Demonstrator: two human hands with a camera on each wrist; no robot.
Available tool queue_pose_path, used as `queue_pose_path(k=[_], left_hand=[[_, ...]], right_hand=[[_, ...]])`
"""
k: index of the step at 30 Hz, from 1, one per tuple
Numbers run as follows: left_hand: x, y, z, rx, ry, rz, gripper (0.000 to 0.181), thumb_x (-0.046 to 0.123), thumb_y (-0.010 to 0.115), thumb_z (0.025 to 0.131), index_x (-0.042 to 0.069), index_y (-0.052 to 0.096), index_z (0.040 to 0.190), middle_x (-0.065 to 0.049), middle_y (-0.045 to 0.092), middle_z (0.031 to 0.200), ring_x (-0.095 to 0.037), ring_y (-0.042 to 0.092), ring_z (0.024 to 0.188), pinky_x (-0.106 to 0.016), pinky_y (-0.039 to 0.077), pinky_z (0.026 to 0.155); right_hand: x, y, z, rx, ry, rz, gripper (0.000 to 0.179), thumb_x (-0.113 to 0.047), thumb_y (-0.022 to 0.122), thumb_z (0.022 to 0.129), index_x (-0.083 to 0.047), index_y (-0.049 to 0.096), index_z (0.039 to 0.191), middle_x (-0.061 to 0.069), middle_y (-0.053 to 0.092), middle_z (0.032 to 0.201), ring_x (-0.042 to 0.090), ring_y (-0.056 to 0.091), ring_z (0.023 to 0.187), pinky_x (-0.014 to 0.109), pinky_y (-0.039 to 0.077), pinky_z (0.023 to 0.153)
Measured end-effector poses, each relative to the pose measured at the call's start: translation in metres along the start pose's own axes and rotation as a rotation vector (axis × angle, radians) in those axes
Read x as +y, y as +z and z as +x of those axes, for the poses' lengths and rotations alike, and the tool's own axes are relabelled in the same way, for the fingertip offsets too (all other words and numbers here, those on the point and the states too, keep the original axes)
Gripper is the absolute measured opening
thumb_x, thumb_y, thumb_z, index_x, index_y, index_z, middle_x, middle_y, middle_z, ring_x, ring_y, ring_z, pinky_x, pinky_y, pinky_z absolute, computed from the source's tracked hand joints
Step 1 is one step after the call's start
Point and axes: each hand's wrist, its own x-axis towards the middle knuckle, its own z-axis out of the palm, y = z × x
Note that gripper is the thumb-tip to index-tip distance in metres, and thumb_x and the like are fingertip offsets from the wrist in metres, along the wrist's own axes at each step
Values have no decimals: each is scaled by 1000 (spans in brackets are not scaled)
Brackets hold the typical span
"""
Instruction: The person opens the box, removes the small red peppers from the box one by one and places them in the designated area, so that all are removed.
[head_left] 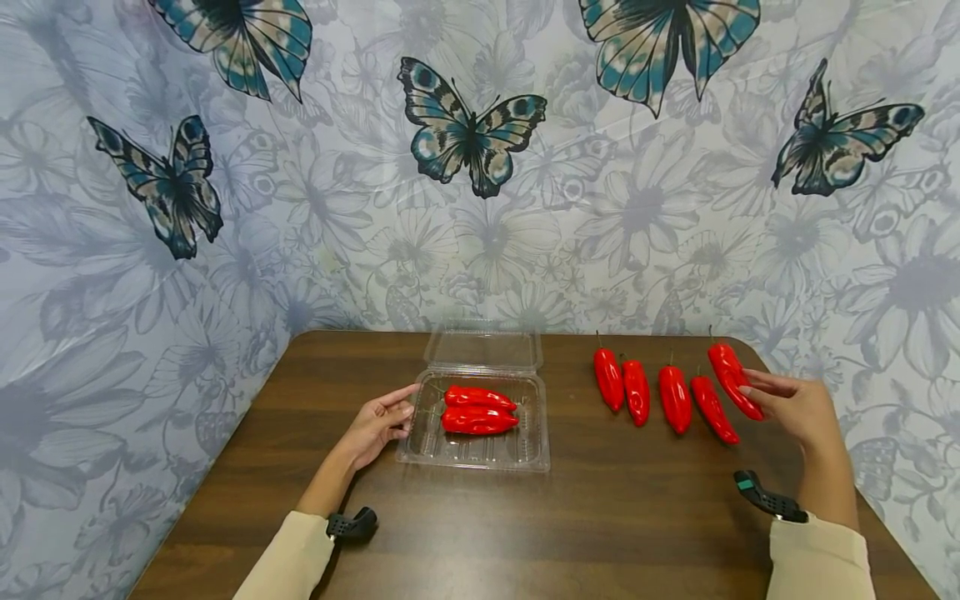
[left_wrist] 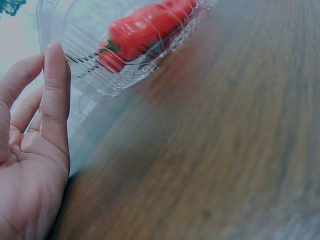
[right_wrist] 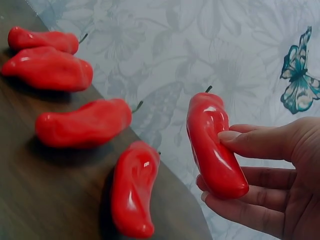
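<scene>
On the table, an open clear plastic clamshell container [head_left: 536, 450] has its lid [head_left: 483, 346] tipped back toward the wall. Two glossy red peppers [head_left: 480, 421] lie side by side in its base. My left hand [head_left: 375, 429] holds the container's left rim between thumb and fingers; the left wrist view shows the thumb [left_wrist: 56, 95] against the clear wall. At the far right, my right hand [head_left: 802, 408] pinches another red pepper [right_wrist: 212, 145], its short dark stem pointing up. In the right wrist view this pepper is lifted off the table, thumb on one side, fingers behind.
Several more red peppers [head_left: 675, 400] lie in a loose row on the brown wooden table [head_left: 585, 517], left of my right hand. A wall cloth [head_left: 637, 250] printed with flowers and butterflies hangs right behind the table's back edge.
</scene>
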Motion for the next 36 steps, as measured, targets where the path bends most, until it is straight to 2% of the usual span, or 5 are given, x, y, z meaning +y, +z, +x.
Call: queue_pose_path(k=[7, 13, 15, 23, 36], left_hand=[[0, -1, -1, -10, 8, -1, 55, -6, 51, 103, -9, 32, 153, 1, 61, 93, -8, 62, 73, -19, 58, 65], [-1, 0, -2, -4, 2, 1, 54, -5, 51, 103, -9, 33, 153, 1, 61, 93, -8, 62, 72, -19, 58, 65], [0, 0, -2, -4, 2, 3, 54, -5, 51, 103, -9, 33, 153, 1, 61, 93, -8, 62, 72, -19, 58, 65], [-1, 0, -2, 4, 2, 9, 54, -5, 52, 102, -9, 33, 153, 2, 61, 93, -7, 61, 72, -19, 58, 65], [-1, -1, -2, -11, 9, 7, 54, -5, 51, 103, -9, 33, 153, 2, 61, 92, -8, 62, 73, -18, 58, 64]], right_hand=[[13, -2, -1, -9, 39, -57, 57, -29, 73, 95, 11, 57, 133, -16, 71, 85, 4, 67, 68, 25, 59, 60], [20, -2, 0, -21, 65, -158, 59, -34, 70, 97, 7, 56, 136, 19, 74, 101, 7, 63, 69, 27, 59, 60], [22, -2, -1, -24, 70, -180, 59, -35, 69, 97, 7, 57, 136, 25, 72, 105, 6, 62, 69, 27, 58, 60], [30, -4, 0, -51, 95, -187, 60, -37, 71, 95, 8, 59, 133, 18, 75, 100, 2, 60, 70, 26, 57, 60], [35, -2, -1, -110, 109, -111, 57, -28, 76, 93, 11, 57, 131, 22, 73, 102, 8, 67, 68, 31, 61, 61]])
